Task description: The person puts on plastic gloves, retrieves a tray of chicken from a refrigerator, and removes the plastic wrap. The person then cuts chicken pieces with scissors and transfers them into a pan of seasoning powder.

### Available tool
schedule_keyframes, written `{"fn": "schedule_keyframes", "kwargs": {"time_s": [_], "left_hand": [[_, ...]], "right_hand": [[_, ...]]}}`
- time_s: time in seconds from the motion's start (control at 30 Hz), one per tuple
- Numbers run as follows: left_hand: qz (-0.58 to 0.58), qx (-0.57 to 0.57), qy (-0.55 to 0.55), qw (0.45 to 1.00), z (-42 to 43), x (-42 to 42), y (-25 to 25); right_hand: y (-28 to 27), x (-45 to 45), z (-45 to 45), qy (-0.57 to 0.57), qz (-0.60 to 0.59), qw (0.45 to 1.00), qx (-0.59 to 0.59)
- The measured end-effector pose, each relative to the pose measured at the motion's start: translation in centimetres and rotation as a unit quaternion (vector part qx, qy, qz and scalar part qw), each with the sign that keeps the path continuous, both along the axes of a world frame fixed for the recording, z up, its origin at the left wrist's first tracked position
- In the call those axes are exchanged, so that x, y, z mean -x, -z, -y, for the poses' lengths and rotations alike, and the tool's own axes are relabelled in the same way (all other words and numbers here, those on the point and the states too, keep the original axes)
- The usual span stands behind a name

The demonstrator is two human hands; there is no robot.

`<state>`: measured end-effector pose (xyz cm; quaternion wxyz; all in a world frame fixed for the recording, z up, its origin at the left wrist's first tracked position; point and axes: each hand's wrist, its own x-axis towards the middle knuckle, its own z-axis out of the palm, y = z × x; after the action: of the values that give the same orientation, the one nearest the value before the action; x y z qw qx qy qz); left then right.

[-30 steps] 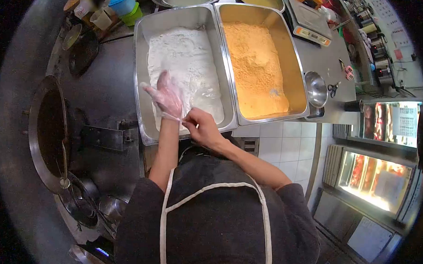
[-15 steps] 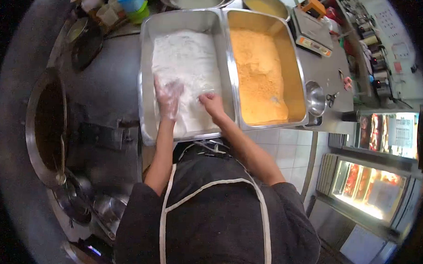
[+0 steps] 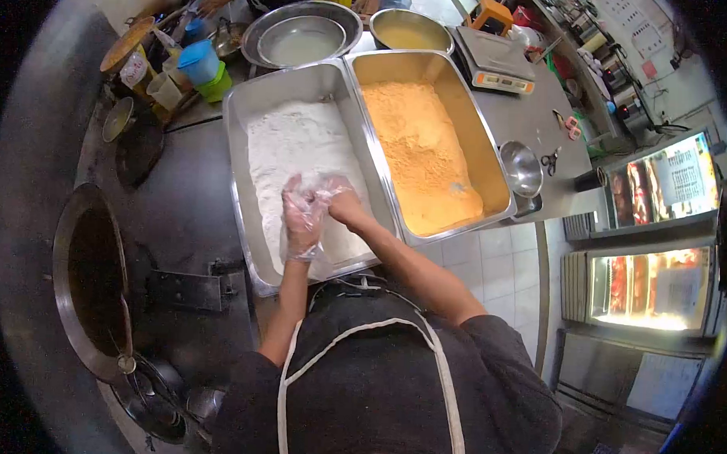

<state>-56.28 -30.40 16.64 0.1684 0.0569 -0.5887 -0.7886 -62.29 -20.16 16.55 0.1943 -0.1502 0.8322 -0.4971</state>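
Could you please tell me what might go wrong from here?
The thin plastic around the right hand looks loose and might tear or drop into the white powder below. White powder might also spill into the orange powder, whose tray stands right alongside.

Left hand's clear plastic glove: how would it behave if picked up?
The clear plastic glove is probably floppy; it wrinkles over the left hand. Likely light, since its film looks thin. Its loose cuff may fold easily.

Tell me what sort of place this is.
Probably a commercial kitchen: a big wok, a scale and a deep metal tray of white powder are in view.
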Motion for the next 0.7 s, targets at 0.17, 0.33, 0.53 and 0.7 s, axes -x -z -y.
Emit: {"fn": "schedule_keyframes", "kwargs": {"time_s": [0.17, 0.33, 0.53, 0.7], "left_hand": [[-0.005, -0.023, -0.001, 1.0, 0.3, -1.8, -0.6], [0.02, -0.01, 0.034, 0.999, -0.7, -1.8, 0.2], [0.005, 0.034, 0.111, 0.993, -1.4, -2.1, -1.7], [0.032, 0.143, 0.236, 0.961, -3.8, -4.6, -8.8]], "right_hand": [[5.8, 0.5, 0.5, 0.045, 0.148, 0.965, 0.211], [-1.3, 1.1, 0.9, 0.16, 0.325, 0.86, 0.358], [-2.3, 1.4, -0.1, 0.123, 0.305, 0.829, 0.453], [-8.3, -1.8, -4.5, 0.103, 0.116, 0.889, 0.432]]}}
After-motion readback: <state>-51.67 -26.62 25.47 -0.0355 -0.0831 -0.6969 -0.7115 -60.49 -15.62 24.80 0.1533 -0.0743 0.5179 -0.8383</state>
